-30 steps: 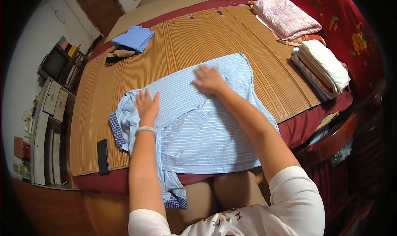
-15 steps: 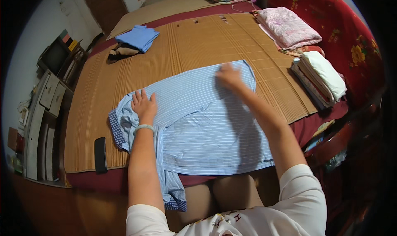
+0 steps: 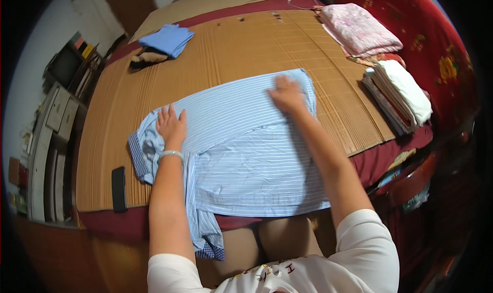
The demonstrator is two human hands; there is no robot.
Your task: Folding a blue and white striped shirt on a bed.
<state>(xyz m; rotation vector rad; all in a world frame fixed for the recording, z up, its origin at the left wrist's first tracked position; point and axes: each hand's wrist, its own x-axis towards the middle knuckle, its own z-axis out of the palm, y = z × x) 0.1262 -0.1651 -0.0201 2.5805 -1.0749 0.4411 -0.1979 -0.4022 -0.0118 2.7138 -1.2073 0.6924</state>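
A light blue shirt with white stripes (image 3: 246, 175) lies spread on the bamboo mat (image 3: 231, 51), its far side folded over. Its dark blue patterned collar (image 3: 137, 157) points left, and a sleeve with a patterned cuff (image 3: 210, 249) hangs over the bed's near edge. My left hand (image 3: 171, 126) rests flat near the collar end, fingers spread, a pale bangle (image 3: 171, 154) on its wrist. Toward the far right corner of the shirt, my right hand (image 3: 287, 93) lies on the cloth with its fingers stretched out, slightly blurred.
Folded blue clothes (image 3: 169, 38) lie at the far left of the mat. A black phone (image 3: 118, 189) is near the left front edge. At right are a folded pink quilt (image 3: 359, 31) and a stack of white cloth (image 3: 405, 92). A grey cabinet (image 3: 46, 154) stands at left.
My right hand has opened out flat, its fingers now spread over the shirt's far right part. My left hand stays on the collar end. The whole view has shifted slightly.
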